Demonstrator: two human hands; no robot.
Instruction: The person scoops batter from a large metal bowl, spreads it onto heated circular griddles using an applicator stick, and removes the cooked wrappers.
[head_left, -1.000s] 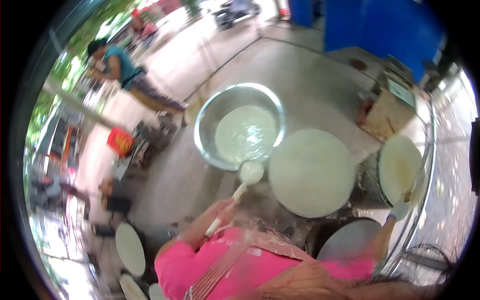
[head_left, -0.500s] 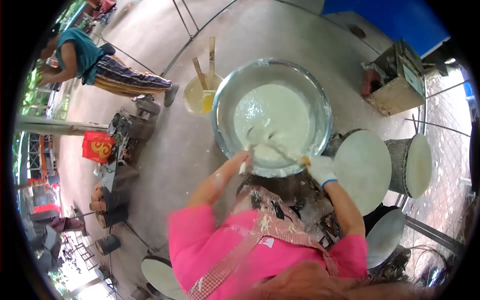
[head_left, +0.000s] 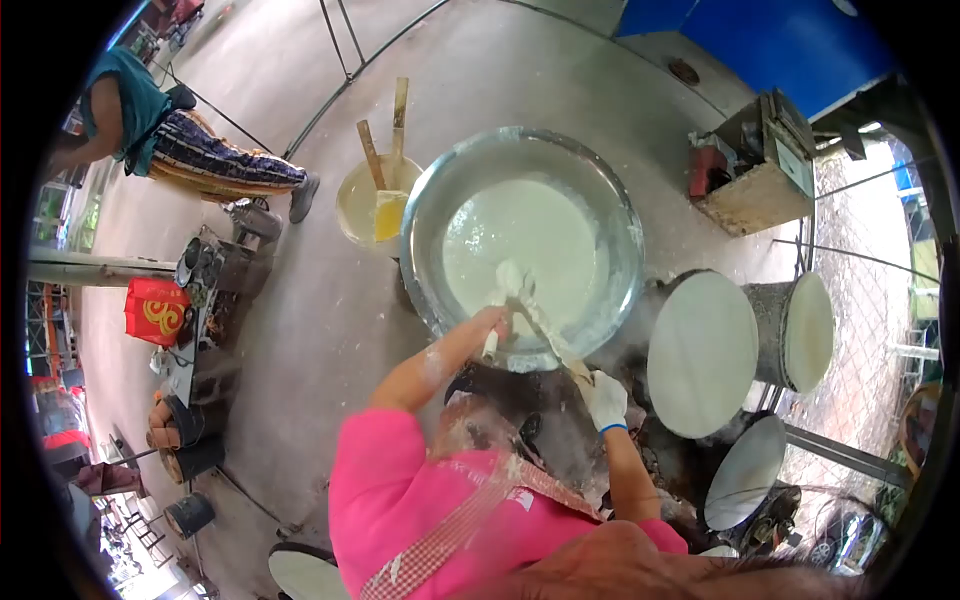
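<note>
A big metal basin point(head_left: 618, 222) holds pale, thick batter point(head_left: 520, 250). My left hand point(head_left: 486, 327) grips the white handle of a ladle point(head_left: 507, 282) whose bowl dips into the batter at the basin's near side. My right hand point(head_left: 604, 398), in a white glove, holds a thin wooden stick point(head_left: 548, 340) that reaches up to the ladle. Both hands are at the basin's near rim.
Round white-covered steamer tops point(head_left: 702, 352) stand to the right, with two others point(head_left: 808, 330) point(head_left: 745, 472) nearby. A yellow bucket point(head_left: 357, 212) with wooden paddles sits left of the basin. Another person point(head_left: 150, 130) bends over at far left. A wooden box point(head_left: 752, 185) lies at the back right.
The view has swung from the steamers to the basin. My left hand brought the ladle into the batter, and my gloved right hand came across with the stick to the ladle.
</note>
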